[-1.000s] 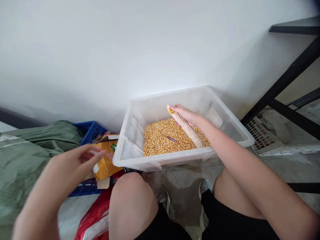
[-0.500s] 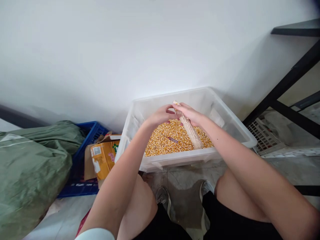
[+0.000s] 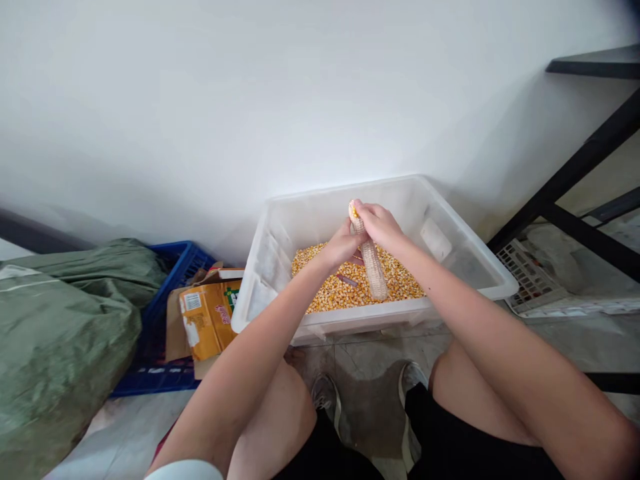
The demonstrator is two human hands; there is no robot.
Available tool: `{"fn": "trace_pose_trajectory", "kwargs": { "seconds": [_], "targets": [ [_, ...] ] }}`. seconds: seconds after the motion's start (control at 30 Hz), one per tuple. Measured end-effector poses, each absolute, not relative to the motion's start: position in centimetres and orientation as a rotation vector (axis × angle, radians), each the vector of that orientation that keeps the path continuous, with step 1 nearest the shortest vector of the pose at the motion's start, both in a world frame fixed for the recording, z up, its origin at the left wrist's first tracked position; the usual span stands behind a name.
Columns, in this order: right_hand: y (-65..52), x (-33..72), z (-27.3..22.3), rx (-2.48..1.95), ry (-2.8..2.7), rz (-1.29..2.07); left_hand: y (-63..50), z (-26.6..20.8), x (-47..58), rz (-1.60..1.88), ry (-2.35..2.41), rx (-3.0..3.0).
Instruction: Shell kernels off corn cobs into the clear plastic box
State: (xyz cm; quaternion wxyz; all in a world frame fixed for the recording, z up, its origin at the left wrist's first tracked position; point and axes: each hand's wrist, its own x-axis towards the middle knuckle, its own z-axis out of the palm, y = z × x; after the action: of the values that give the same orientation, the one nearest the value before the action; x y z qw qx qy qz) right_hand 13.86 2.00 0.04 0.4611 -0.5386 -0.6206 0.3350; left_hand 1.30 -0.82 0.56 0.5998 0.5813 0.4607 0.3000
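A long corn cob (image 3: 373,263), mostly stripped bare, is held between both hands above a bin of loose kernels. A few yellow kernels still show near its far tip. My left hand (image 3: 342,245) is closed around the cob's middle from the left. Near the tip, my right hand (image 3: 381,225) grips it with the thumb pressed by the remaining kernels. Beneath the hands, yellow corn kernels (image 3: 330,288) cover the floor of the translucent plastic bin (image 3: 360,312). A small brownish strip (image 3: 347,281) lies on the kernels.
Left of the bin stands a blue crate (image 3: 155,380) with flattened orange cardboard (image 3: 210,320). A green sack (image 3: 65,347) lies over the crate's left side. At right are a dark metal frame (image 3: 570,167) and a white plastic basket (image 3: 533,277). A white wall (image 3: 300,93) rises behind.
My left hand has moved right and closed onto the cob. The cob has turned more upright, its lower end swinging left, and my right thumb now presses near the tip.
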Motion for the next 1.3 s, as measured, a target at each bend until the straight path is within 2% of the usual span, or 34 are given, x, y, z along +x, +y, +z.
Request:
{"fn": "trace_pose_trajectory", "kwargs": {
  "seconds": [0.2,0.47,0.63,0.8,1.07,1.3],
  "targets": [
    [2.4,13.5,-0.8,-1.193,-1.527,0.983,-0.8,0.2,1.5,0.736,1.061,1.404],
    [2.2,13.3,-0.7,-1.010,-1.244,1.262,-1.0,0.8,1.8,0.724,1.066,1.471],
    [2.2,13.4,-0.8,-1.026,-1.206,1.231,-1.1,1.0,2.0,0.746,1.055,1.471],
    [2.4,13.5,-1.3,-1.102,-1.375,1.052,-1.2,0.8,2.1,0.726,1.072,1.509],
    [2.7,13.1,-1.4,-1.003,-1.158,1.167,-1.1,0.6,2.1,0.728,1.065,1.516],
    [2.4,13.0,-1.3,-1.142,-1.207,1.001,-0.8,-0.4,2.4,0.746,1.072,1.557]
  ]
}}
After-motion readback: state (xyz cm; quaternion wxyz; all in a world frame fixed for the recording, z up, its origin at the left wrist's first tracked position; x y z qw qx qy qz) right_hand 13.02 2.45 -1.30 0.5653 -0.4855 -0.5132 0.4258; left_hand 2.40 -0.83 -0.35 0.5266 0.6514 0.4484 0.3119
